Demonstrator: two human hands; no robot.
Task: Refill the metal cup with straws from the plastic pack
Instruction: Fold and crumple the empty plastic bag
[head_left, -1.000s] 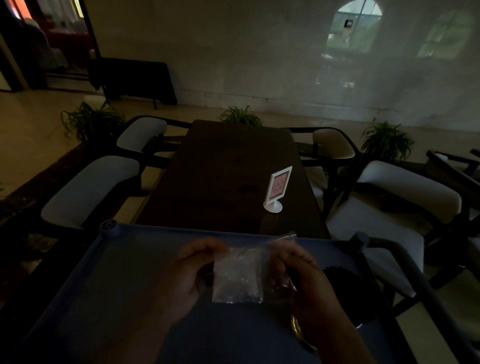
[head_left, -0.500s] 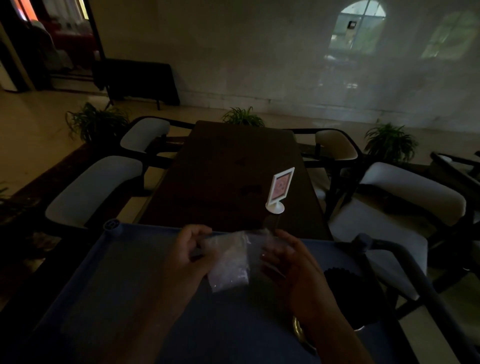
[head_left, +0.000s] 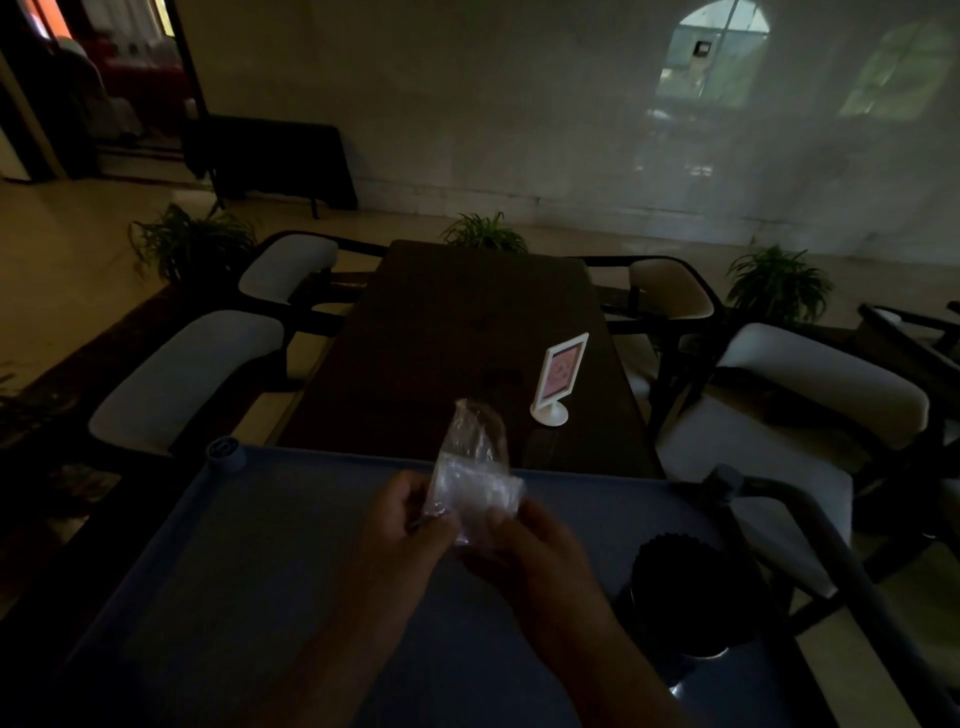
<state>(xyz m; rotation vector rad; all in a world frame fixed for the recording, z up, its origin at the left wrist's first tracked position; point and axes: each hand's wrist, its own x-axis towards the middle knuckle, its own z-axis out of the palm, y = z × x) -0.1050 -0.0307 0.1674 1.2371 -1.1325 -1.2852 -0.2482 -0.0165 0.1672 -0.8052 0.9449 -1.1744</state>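
A clear plastic pack (head_left: 475, 467) stands upright between my two hands above the blue cart top (head_left: 260, 545). My left hand (head_left: 410, 525) pinches its lower left edge and my right hand (head_left: 524, 545) grips its lower right corner. The room is dim, so the pack's contents are hard to make out. To the right of my right hand, a dark cup (head_left: 685, 592) full of dark straws stands on the cart, with a metallic glint at its base.
Beyond the cart is a dark wooden table (head_left: 467, 332) with a white sign holder (head_left: 558, 376). White-cushioned chairs (head_left: 187, 374) flank the table on both sides. The cart's handle bar (head_left: 831, 545) runs along the right. Potted plants stand farther back.
The pack has turned from hanging down between my hands to standing upright, its top now pointing away from me. Both hands have come closer together at its lower end.
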